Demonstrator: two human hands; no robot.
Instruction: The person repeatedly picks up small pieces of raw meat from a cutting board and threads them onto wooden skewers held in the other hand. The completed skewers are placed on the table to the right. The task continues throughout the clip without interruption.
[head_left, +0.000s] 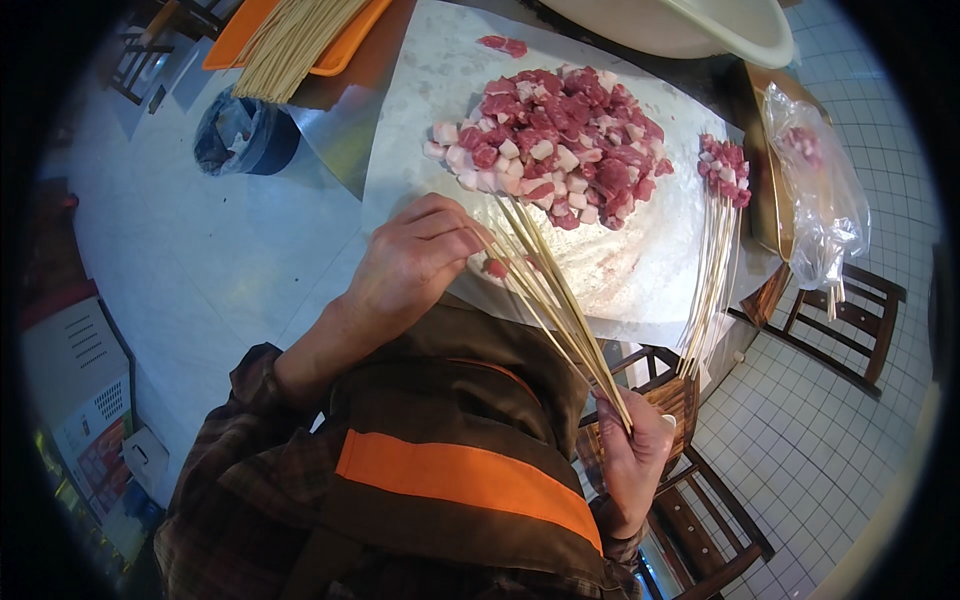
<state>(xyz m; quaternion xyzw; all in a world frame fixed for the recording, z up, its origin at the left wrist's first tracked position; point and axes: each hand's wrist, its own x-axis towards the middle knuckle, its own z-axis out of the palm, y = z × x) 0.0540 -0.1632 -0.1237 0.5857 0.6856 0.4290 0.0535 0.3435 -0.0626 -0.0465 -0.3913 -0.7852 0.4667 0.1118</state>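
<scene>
My right hand (634, 446) grips the lower ends of a fanned bundle of bamboo skewers (566, 304) in front of the apron. The skewers' tips slant up to the near edge of a pile of diced raw meat (559, 142), red cubes mixed with pale fat. My left hand (424, 262) pinches at the tip of one skewer on the bundle's left side; its fingertips hide whether meat is there too. Beneath the skewers, a small red meat piece (496, 268) shows on the white cutting board (420, 97).
Skewers loaded with meat (724, 172) lie at the board's right. Beyond are a clear plastic bag (821, 180) and wooden chairs (844, 319). An orange tray (225, 45) of bare skewers (300, 45), a lined bin (255, 139) and a white basin (690, 26) surround the board.
</scene>
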